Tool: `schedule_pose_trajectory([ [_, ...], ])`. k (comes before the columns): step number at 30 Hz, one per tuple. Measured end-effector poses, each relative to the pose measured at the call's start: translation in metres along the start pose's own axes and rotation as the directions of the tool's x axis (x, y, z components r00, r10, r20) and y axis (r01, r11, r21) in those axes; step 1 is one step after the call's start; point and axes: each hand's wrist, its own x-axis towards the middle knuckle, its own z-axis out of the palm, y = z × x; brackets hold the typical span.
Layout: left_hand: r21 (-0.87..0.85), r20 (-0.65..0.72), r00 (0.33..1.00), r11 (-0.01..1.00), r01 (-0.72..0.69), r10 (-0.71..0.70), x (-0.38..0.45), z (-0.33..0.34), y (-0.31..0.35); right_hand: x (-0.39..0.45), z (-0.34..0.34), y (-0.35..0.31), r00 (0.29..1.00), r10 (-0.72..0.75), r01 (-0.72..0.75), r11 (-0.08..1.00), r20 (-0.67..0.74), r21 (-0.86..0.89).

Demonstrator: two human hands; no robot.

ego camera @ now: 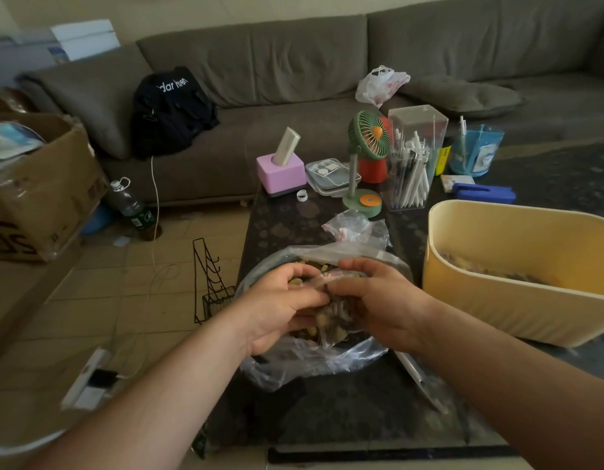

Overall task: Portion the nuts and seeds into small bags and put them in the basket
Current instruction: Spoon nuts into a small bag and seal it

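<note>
Left hand (pixel 280 308) and right hand (pixel 378 307) both pinch a small bag (pixel 334 317) of nuts, left of the basket (pixel 517 300).

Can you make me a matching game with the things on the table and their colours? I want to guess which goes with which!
Things:
1. basket
2. little fan
3. tissue box
4. pen pot on the far right

Colours:
A. pink
B. blue
C. yellow
D. green

Right pairs: 1-C, 2-D, 3-A, 4-B.
</note>
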Motion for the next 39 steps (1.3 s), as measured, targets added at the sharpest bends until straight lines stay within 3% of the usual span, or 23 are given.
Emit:
schedule_pose_trajectory([
  [5,-0.009,-0.02,0.999,1.0,0.03,-0.03,-0.001,0.001,0.0,0.001,0.003,0.001,0.998,-0.001,0.005,0.996,-0.056,0.085],
  [8,0.048,-0.035,0.999,0.999,0.001,0.001,0.001,0.0,-0.003,-0.002,0.006,0.002,0.998,-0.011,0.012,1.0,-0.068,0.02],
  [13,-0.051,-0.055,0.998,0.999,-0.008,0.006,0.003,0.0,-0.003,-0.006,0.005,0.002,0.996,-0.022,0.018,0.998,-0.083,-0.053],
  [18,-0.186,-0.072,0.995,0.98,-0.075,0.062,0.003,-0.001,0.003,-0.009,-0.002,-0.002,0.996,0.01,0.009,0.976,0.085,-0.217],
  [23,-0.333,0.032,0.984,0.93,-0.154,0.175,0.003,-0.001,0.004,-0.006,-0.001,-0.001,0.968,-0.248,0.246,0.926,0.03,-0.285],
  [26,-0.195,0.085,0.972,0.96,-0.201,0.221,0.005,0.0,-0.002,-0.008,-0.002,-0.003,0.943,-0.332,0.325,0.902,0.025,-0.283],
  [31,0.038,0.017,0.962,0.961,-0.275,0.274,0.006,0.006,-0.003,-0.011,-0.003,-0.006,0.942,-0.33,0.335,0.923,0.06,-0.19],
  [36,-0.102,0.042,0.963,0.96,-0.261,0.266,0.007,0.004,0.002,-0.005,-0.008,-0.005,0.967,-0.227,0.238,0.966,0.112,-0.097],
  [39,-0.137,0.076,0.961,0.957,-0.254,0.266,0.005,0.003,0.004,-0.003,-0.01,-0.003,0.966,-0.212,0.234,0.959,0.148,-0.157],
])
